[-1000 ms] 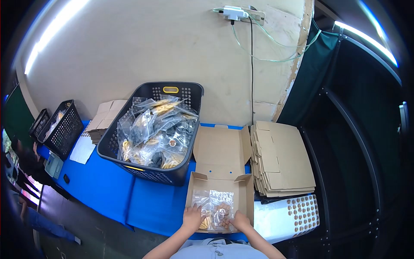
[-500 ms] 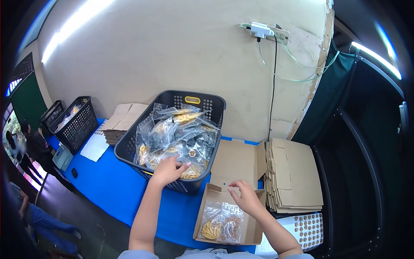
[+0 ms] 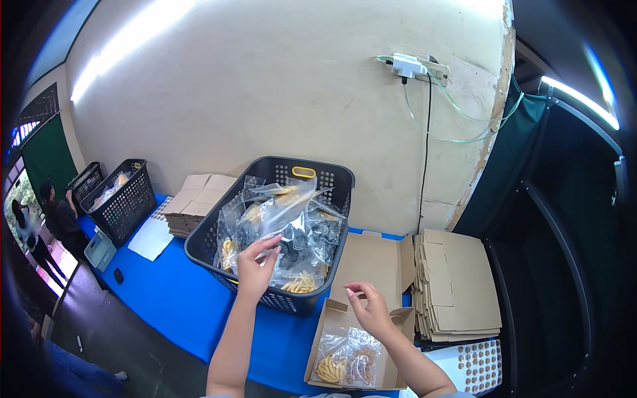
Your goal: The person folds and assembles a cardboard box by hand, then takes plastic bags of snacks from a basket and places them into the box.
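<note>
Pinching a bag (image 3: 289,211), left hand (image 3: 255,268) overhangs a basket (image 3: 298,304) of bags (image 3: 300,284), right hand (image 3: 369,310) unclenched near box (image 3: 314,357).

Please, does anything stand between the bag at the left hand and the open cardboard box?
Yes: the near right rim of the black plastic basket is between the clear plastic bag at the left hand and the cardboard box. The right hand appears above the box.

A basket (image 3: 286,302) of bags (image 3: 312,245) stands on the tabletop (image 3: 166,292), under the left hand (image 3: 257,266). An open box (image 3: 334,318) sits below the right hand (image 3: 371,312), stacked cartons (image 3: 461,285) farther right.
</note>
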A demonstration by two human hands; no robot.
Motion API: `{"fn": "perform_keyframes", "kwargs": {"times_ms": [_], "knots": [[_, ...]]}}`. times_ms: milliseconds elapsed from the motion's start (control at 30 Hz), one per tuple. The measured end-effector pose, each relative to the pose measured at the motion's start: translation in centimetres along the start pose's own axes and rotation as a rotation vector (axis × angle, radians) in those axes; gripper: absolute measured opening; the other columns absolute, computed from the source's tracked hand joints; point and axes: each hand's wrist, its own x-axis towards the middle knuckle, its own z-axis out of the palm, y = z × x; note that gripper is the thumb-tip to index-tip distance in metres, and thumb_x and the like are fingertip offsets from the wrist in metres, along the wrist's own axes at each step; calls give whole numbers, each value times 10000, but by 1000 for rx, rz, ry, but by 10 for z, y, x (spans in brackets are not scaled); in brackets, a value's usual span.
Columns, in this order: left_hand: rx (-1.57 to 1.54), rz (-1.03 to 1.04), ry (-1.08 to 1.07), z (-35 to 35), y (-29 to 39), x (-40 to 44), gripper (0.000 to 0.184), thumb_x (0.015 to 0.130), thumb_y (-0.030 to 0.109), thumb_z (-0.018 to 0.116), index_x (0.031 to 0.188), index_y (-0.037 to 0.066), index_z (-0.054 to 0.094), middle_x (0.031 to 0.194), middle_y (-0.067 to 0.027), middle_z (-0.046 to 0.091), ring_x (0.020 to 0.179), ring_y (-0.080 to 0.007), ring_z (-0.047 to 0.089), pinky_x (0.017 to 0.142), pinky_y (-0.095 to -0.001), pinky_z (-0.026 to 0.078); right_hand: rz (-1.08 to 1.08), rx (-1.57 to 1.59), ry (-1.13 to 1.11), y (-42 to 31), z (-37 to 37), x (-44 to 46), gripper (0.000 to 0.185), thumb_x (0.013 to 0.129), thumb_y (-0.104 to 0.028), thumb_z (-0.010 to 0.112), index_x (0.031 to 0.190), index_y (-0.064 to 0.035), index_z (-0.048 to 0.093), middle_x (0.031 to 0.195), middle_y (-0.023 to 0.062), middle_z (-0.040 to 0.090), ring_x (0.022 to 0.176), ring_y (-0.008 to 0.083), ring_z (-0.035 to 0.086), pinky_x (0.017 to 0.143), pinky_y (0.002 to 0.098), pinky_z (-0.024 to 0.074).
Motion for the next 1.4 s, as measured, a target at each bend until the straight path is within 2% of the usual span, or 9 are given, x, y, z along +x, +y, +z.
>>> {"fn": "perform_keyframes", "kwargs": {"times_ms": [133, 300, 433, 567, 767, 1033, 1167, 1233, 1400], "knots": [[-572, -192, -74, 8, 41, -29, 415, 792, -46, 684, 1190, -7, 572, 1008, -100, 643, 969, -138, 608, 795, -278, 541, 59, 349, 44, -9, -12, -9, 321, 933, -213, 561, 1201, -41, 525, 1056, 99, 592, 998, 171, 557, 850, 295, 438], [-574, -221, -284, 43, 58, -89, 478, 771, -98, 681, 1204, 7, 507, 1081, -102, 617, 987, -151, 607, 822, -279, 544, 24, 785, -55, -24, -22, -45, 560, 896, -236, 638, 1350, -33, 379, 1079, 73, 579, 974, 135, 561, 858, 275, 445], [-622, -302, -264, 63, 59, -121, 479, 811, -73, 656, 1250, 8, 482, 1140, -85, 583, 1078, -139, 553, 884, -279, 503, 231, 747, -23, -20, -30, -67, 549, 804, -134, 739, 1239, 51, 458, 1020, 79, 621, 901, 136, 609, 822, 257, 490], [-623, -321, -223, 72, 43, -147, 432, 836, -37, 643, 1239, 8, 494, 1136, -72, 582, 1096, -145, 534, 929, -291, 473, 218, 802, 545, 6, -63, -73, 241, 812, -101, 716, 962, 26, 576, 779, 79, 638, 602, 141, 604, 577, 264, 518], [-715, -768, -753, 80, 7, -187, 259, 937, 79, 544, 1189, 18, 533, 1124, -90, 602, 1023, -154, 595, 917, -303, 491, 447, 778, 437, 48, -89, -114, 163, 828, -102, 699, 907, 7, 606, 765, 51, 629, 582, 109, 588, 544, 235, 489], [-815, -1008, -857, 106, -38, -225, 354, 1002, 226, 409, 1298, 37, 452, 1180, -124, 573, 1057, -205, 597, 938, -326, 483, 584, 675, 423, 108, -92, -151, 201, 899, -255, 629, 903, -55, 607, 709, 1, 604, 565, 74, 554, 534, 219, 446], [-947, -1222, -873, 116, -43, -233, 472, 994, 284, 411, 1392, 43, 334, 1227, -168, 542, 1146, -283, 550, 989, -375, 454, 721, 329, -97, 112, -78, -161, 207, 909, -232, 610, 917, -26, 624, 716, 14, 615, 596, 89, 565, 549, 228, 453], [-921, -1371, -749, 121, -46, -240, 493, 968, 325, 471, 1356, 39, 367, 1221, -169, 541, 1184, -305, 520, 1020, -397, 429, 478, 86, 393, 106, -64, -158, 218, 903, -214, 620, 946, -1, 623, 708, 30, 615, 576, 108, 562, 540, 253, 457], [-1235, -1411, -555, 132, -55, -243, 463, 932, 357, 542, 1271, 61, 435, 1209, -130, 553, 1168, -268, 530, 1017, -417, 415, -62, -465, 22, 89, -36, -171, 265, 825, -95, 627, 1087, -62, 628, 927, 120, 616, 851, 269, 592, 761, 370, 471]]}}
